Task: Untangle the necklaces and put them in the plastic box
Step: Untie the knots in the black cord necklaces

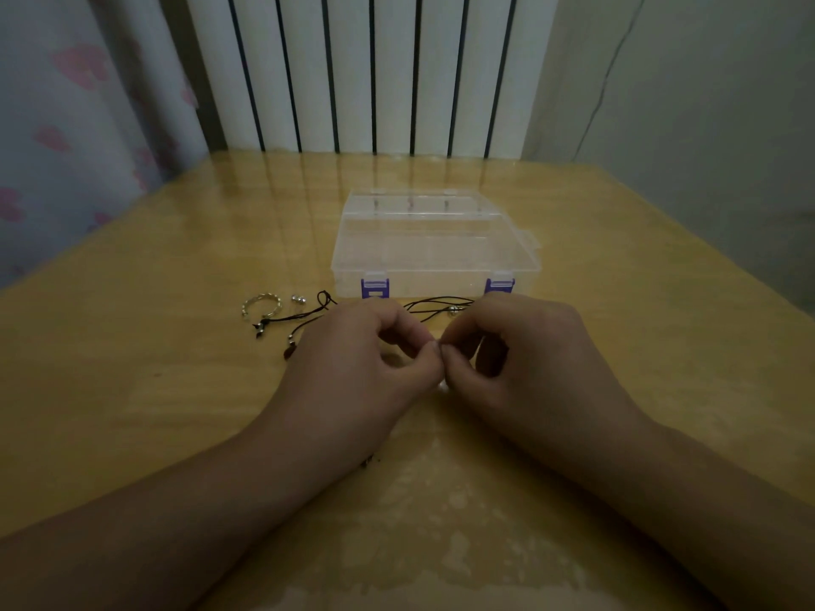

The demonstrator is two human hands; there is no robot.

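- Left hand (366, 359) and right hand (507, 355) low over the table (132, 390), fingertips meeting at the middle, knuckles up.
- Both with thumb and forefinger curled into a pinch, tip to tip; the thing pinched too small and too hidden to see, though most likely a strand of the black cord.
- Black cord necklaces (441, 302) strung out just behind the hands, one loop running from above the left knuckles to the right hand, a small silver bead on it near the right forefinger.
- More cord (304, 317) trailing left of the left hand, with small dark and silver pendants at the ends, lying flat on the wood.
- Silver twisted ring-shaped piece (260, 307) farther left, a small silver bead (298, 299) just beside it.
- Clear plastic box (434, 249) just beyond the cords, lid closed, two purple latches (375, 287) on the near side facing the hands.
- White radiator (375, 72) at the far table edge, a pink-flowered curtain (79, 125) to the left.
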